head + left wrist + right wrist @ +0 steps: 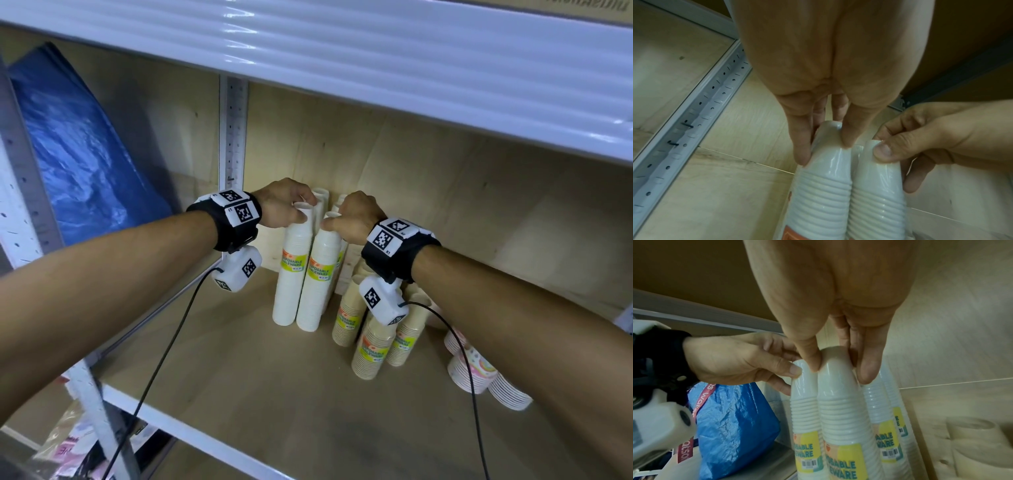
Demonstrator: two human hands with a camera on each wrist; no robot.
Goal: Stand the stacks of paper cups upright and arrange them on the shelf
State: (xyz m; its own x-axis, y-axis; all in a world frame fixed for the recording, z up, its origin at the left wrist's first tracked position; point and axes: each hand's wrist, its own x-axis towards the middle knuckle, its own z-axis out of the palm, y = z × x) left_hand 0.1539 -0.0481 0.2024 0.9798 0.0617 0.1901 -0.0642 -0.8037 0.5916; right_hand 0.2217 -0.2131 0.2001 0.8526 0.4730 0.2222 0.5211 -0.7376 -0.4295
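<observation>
Two tall white paper-cup stacks in clear wrap stand upright side by side on the wooden shelf [222, 377]. My left hand [303, 210] pinches the top of the left stack [291, 274]. My right hand [330, 219] pinches the top of the right stack [317, 284]. In the left wrist view, the left hand [825, 151] grips its stack [822, 194], with the right stack [877, 186] touching beside it. The right wrist view has the right hand [839, 371] on its stack [838, 410]. More white stacks [879, 410] stand behind.
Several beige cup stacks [371, 349] stand upright to the right, partly behind my right wrist. Patterned cup stacks [474, 371] lie on their sides further right. A blue bag [78, 154] fills the bay to the left, past a perforated post [233, 137]. An upper shelf [376, 51] hangs overhead.
</observation>
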